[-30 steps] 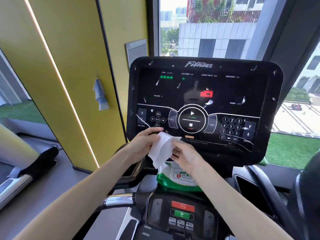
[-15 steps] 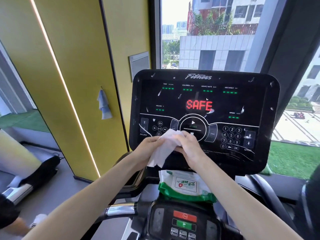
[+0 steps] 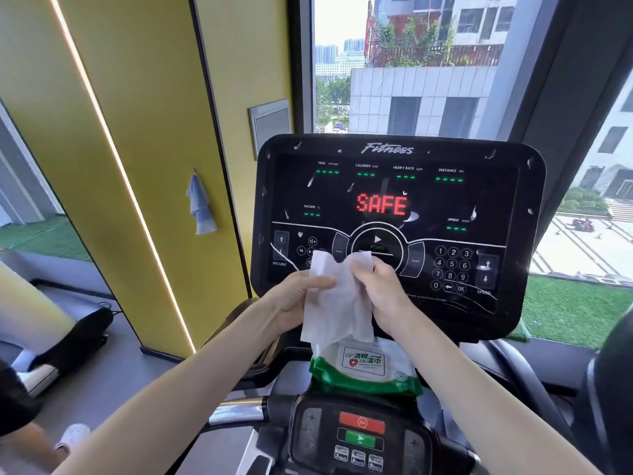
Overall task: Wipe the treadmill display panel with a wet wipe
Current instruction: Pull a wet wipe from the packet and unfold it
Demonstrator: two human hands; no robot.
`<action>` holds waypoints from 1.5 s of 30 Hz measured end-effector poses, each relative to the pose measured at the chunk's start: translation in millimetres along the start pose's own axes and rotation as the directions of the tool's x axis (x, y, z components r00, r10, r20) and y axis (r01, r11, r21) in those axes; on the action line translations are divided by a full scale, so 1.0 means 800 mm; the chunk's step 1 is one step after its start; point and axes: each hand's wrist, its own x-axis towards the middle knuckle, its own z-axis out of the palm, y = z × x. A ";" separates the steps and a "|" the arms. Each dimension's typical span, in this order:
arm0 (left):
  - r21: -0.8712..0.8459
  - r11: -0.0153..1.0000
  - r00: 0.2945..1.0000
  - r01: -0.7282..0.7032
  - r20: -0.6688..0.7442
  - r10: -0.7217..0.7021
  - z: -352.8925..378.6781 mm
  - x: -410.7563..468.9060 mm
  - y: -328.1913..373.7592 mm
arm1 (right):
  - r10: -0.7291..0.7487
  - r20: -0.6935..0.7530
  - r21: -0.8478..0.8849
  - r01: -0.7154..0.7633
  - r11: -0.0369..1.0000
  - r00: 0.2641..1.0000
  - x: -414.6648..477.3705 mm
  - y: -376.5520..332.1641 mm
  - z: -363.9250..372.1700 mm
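The black treadmill display panel (image 3: 479, 200) stands ahead, lit with red "SAFE" and flecked with pale smudges. Both my hands hold a white wet wipe (image 3: 337, 303) in front of the panel's lower middle. My left hand (image 3: 294, 299) pinches its left edge and my right hand (image 3: 383, 293) grips its upper right corner. The wipe hangs spread between them, covering part of the lower left buttons. Whether it touches the panel I cannot tell. A green and white wet wipe pack (image 3: 364, 368) lies on the ledge just below.
A lower control pad (image 3: 361, 437) with red and green buttons sits under the pack. A yellow wall (image 3: 137, 166) with a hanging blue cloth (image 3: 200, 207) is on the left. Windows lie behind the panel. Another person's leg and shoe (image 3: 68, 440) show at lower left.
Both hands rose from the pack with the wipe and spread it wider in front of the panel. The display switched to a steady "SAFE". The view tilted up.
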 end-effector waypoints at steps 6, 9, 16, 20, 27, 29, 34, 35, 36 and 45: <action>-0.035 0.999 1.000 -0.002 0.017 0.003 -0.014 -0.006 0.011 | -0.042 -0.166 -0.007 0.041 0.999 0.985 0.004 -0.001 -0.009; -0.057 0.998 0.999 -0.014 0.036 0.016 -0.024 -0.014 0.019 | -0.052 -0.143 -0.051 0.045 0.998 0.988 0.003 -0.010 -0.014; -0.068 0.993 0.996 -0.092 0.006 0.093 -0.029 -0.014 0.024 | -0.026 -0.121 -0.056 0.019 0.998 0.992 -0.001 -0.010 -0.016; -0.152 0.986 0.996 -0.069 -0.070 0.059 -0.033 -0.011 0.020 | -0.021 -0.137 -0.035 0.017 0.999 0.990 -0.003 -0.007 -0.018; 0.069 0.933 0.653 -0.354 -0.695 0.299 -0.024 0.007 0.029 | -0.037 -0.269 -0.019 0.033 0.999 0.963 -0.005 0.006 -0.025; 0.453 0.833 0.549 -0.317 -0.628 0.551 -0.018 0.009 0.039 | -0.056 -0.249 -0.054 0.044 0.998 0.967 -0.006 0.013 -0.027; 0.845 0.405 0.679 -0.351 -0.068 0.731 0.006 0.009 0.073 | -0.160 -0.123 -0.165 0.139 0.976 0.979 -0.014 0.004 -0.024; 0.854 0.371 0.715 -0.365 0.001 0.699 0.010 0.010 0.079 | -0.195 -0.088 -0.199 0.175 0.964 0.977 -0.013 0.002 -0.025; 0.852 0.362 0.752 -0.379 0.055 0.657 0.016 0.011 0.083 | -0.225 -0.034 -0.240 0.210 0.948 0.974 -0.011 -0.002 -0.025; 0.804 0.457 0.868 -0.379 0.138 0.477 0.035 0.005 0.098 | -0.095 0.316 -0.117 0.138 0.983 0.944 -0.007 -0.031 -0.006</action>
